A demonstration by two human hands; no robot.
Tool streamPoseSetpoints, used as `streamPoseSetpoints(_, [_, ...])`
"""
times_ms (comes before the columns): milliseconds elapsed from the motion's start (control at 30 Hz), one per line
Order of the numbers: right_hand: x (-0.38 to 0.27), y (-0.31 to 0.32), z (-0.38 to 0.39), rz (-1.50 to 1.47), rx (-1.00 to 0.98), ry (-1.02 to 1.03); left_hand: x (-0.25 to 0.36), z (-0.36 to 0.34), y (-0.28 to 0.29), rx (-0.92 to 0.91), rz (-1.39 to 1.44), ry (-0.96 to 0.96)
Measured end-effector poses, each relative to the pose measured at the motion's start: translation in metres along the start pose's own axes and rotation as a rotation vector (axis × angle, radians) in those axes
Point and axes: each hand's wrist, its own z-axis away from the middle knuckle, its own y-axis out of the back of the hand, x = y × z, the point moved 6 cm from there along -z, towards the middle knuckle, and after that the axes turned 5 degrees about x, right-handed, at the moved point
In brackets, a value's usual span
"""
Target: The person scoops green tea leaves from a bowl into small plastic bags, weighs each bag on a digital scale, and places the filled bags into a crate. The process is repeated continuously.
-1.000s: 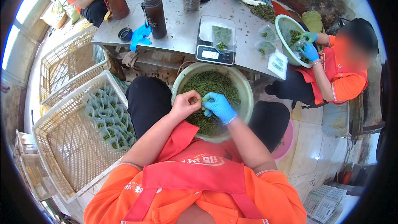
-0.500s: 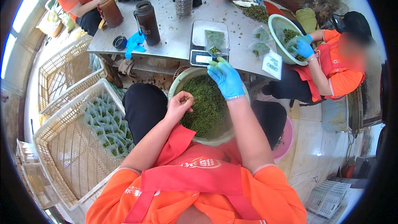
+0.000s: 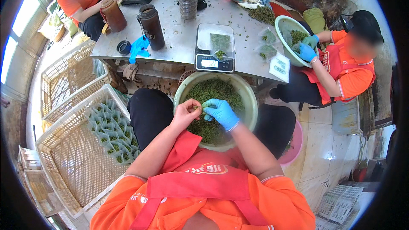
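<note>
A pale green basin [image 3: 252,115] full of small green peppercorns [image 3: 217,89] sits between my knees. Over it, my bare left hand [image 3: 186,114] is closed in a pinch on a few green peppercorns. My right hand [image 3: 220,114], in a blue glove with green-stained fingertips, is bent close beside the left fingertips; what its fingers pinch is too small to make out. Beyond the basin, a digital scale [image 3: 203,38] stands at the table's near edge. On its plate lies a clear bag [image 3: 221,44] with green peppercorns in its lower corner, and neither hand touches it.
On the metal table [image 3: 177,53] stand a dark bottle [image 3: 151,30] and a brown jug [image 3: 113,15]. More filled bags [image 3: 267,44] lie right of the scale. At my left, a crate [image 3: 64,162] holds rows of bags [image 3: 113,134]. Co-workers sit far left and right; a pink basin [image 3: 294,145] stands by my right leg.
My right hand has drawn back from the bag on the scale, down over the basin to my left hand. The left hand stays nearly in place, still pinching.
</note>
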Motion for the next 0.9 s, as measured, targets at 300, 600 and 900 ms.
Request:
streamPoseSetpoints(300, [-0.004, -0.011, 0.014, 0.360, 0.068, 0.044, 0.028, 0.010, -0.001, 0.104, -0.677, -0.300])
streamPoseSetpoints(600, [0.026, 0.028, -0.003, 0.019, 0.237, -0.089, 0.017, 0.018, -0.021, -0.061, -0.456, -0.320])
streamPoseSetpoints(900, [0.017, 0.032, -0.004, -0.769, 0.085, -0.115, -0.004, -0.003, 0.005, 0.043, -0.102, 0.080])
